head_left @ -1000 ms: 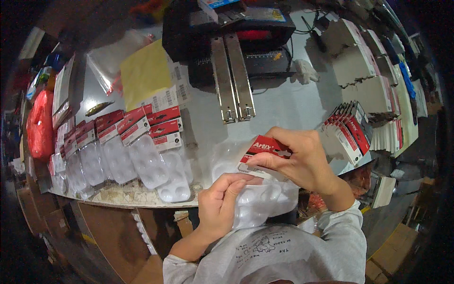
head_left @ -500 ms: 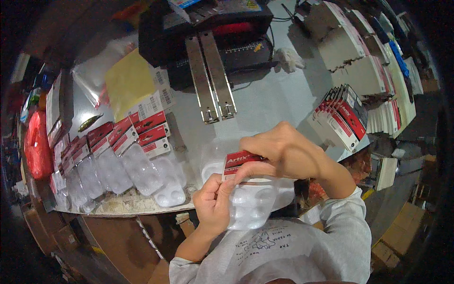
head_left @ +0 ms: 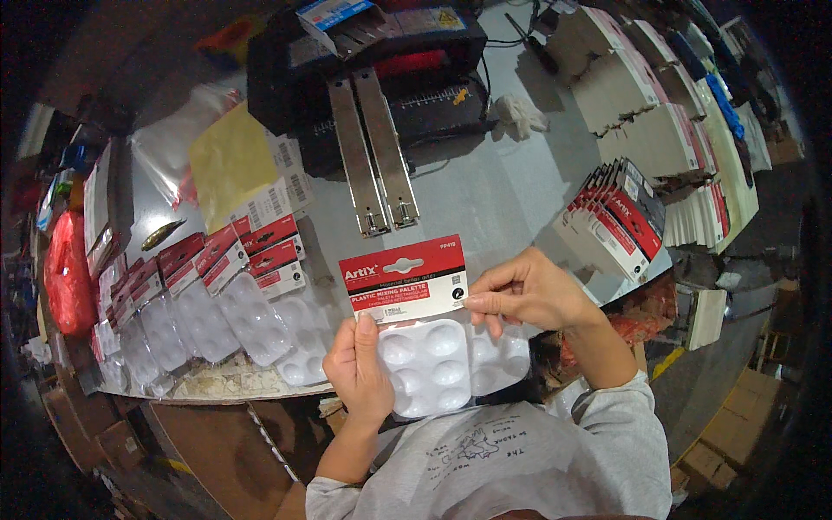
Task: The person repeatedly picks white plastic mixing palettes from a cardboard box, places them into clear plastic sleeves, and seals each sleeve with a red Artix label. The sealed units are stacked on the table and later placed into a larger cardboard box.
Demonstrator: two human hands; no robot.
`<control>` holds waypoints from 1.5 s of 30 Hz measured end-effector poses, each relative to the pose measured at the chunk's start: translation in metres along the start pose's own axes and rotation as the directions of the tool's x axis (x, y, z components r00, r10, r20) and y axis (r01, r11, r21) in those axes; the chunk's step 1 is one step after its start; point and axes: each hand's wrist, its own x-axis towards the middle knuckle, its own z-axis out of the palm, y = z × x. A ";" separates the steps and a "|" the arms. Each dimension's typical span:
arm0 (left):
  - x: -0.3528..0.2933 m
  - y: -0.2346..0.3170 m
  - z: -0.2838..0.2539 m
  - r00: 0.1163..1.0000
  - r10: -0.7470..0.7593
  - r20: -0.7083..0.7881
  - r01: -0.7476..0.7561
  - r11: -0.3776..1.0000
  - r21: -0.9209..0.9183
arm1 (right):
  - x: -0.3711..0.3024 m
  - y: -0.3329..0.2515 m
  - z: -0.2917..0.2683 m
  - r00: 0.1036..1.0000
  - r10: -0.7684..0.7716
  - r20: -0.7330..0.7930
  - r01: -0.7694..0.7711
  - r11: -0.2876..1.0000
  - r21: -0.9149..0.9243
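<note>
A white plastic paint palette (head_left: 431,368) with round wells hangs upright in front of me, in a clear bag under a red, black and white header card (head_left: 405,276). My left hand (head_left: 357,364) grips it at the card's lower left corner, thumb on the front. At the card's lower right edge, my right hand (head_left: 520,295) has thumb and forefinger pinched together, the other fingers curled below. Behind and to the right of the held palette, another white palette (head_left: 501,357) lies at the table edge, partly hidden.
Several bagged palettes (head_left: 217,316) with cards overlap in a row at left. A black machine (head_left: 286,95) with two metal rails (head_left: 368,156) stands at the back. Folded header cards (head_left: 615,221) and taller card stacks (head_left: 637,130) fill the right. A red bag (head_left: 71,273) sits far left.
The header card, earlier covered by both hands, now faces up flat and fully visible. My right hand has moved off its top to its right edge; my left hand has shifted slightly left.
</note>
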 end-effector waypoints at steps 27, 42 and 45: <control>0.078 -0.037 -0.006 1.000 0.024 0.018 -0.027 0.990 0.137 | 0.070 0.015 0.013 0.953 -0.089 -0.291 0.169 0.950 0.262; 0.077 -0.032 -0.031 0.973 -0.111 -0.203 0.217 0.748 0.627 | 0.032 -0.005 0.000 0.668 -0.624 -0.405 0.058 0.587 -0.808; 0.085 0.002 -0.083 0.954 0.286 -0.090 -0.073 0.512 0.856 | -0.038 -0.024 -0.061 0.411 -0.638 -0.651 -0.401 0.515 -0.757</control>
